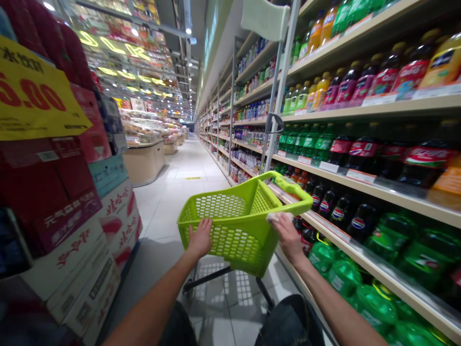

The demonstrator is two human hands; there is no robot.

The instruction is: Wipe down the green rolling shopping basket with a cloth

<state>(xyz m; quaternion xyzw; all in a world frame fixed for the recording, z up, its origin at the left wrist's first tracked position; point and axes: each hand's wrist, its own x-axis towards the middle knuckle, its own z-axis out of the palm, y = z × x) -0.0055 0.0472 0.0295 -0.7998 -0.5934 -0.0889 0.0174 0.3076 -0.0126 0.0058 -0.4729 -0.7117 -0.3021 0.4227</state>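
A lime-green shopping cart (248,240) with a perforated plastic basket stands sideways in front of me, and no goods show inside it. My left hand (200,238) lies against the near side of the basket, fingers stretched up to just below the rim and holding nothing. At the handle end, my right hand (288,238) is closed on a crumpled white cloth (279,217), which is pressed to the basket's upper corner below the green handle (293,188). The cloth is small and partly covered by my fingers, so whether it is paper or fabric is unclear.
Shelves of soda bottles (372,146) run close along the right. Stacked drink cartons (79,259) with a yellow price sign (36,93) stand on the left. A tiled aisle (187,168) stretches ahead past a rounded display counter (144,161).
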